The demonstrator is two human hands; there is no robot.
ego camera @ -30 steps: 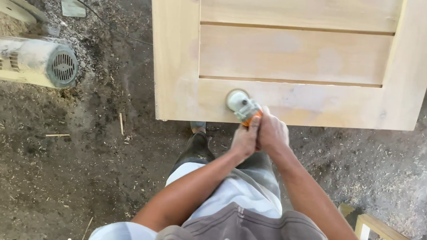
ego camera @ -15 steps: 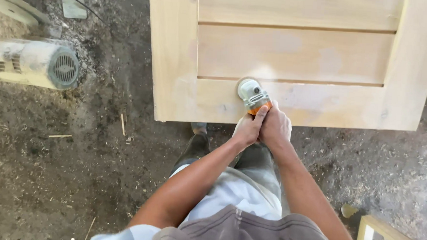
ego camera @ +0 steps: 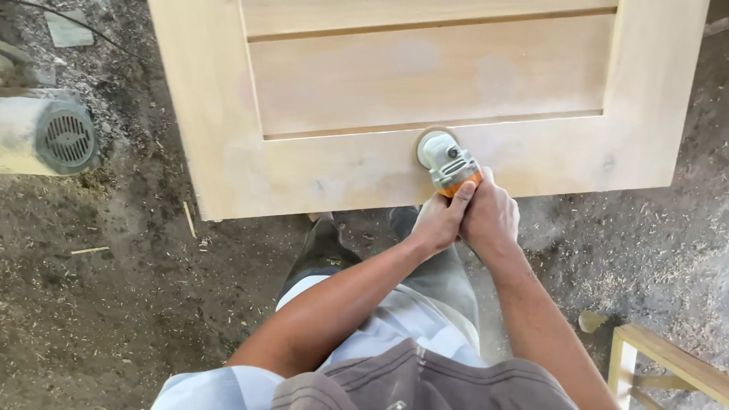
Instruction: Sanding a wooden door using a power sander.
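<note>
Your left hand (ego camera: 437,224) and right hand (ego camera: 490,220) press together, fingers closed tight around the orange body of the angle grinder (ego camera: 447,163); all 2 hands share the grip. Just beyond your fingertips, its grey head and disc sit flat on the bottom rail of the pale wooden door (ego camera: 333,170), right below the panel groove. Beneath your wrists are your dark trousers. Well left of your fingers lies a dusty motor (ego camera: 40,136); near your right forearm stands a wooden frame (ego camera: 680,367) on the sawdust-strewn ground (ego camera: 84,315).
</note>
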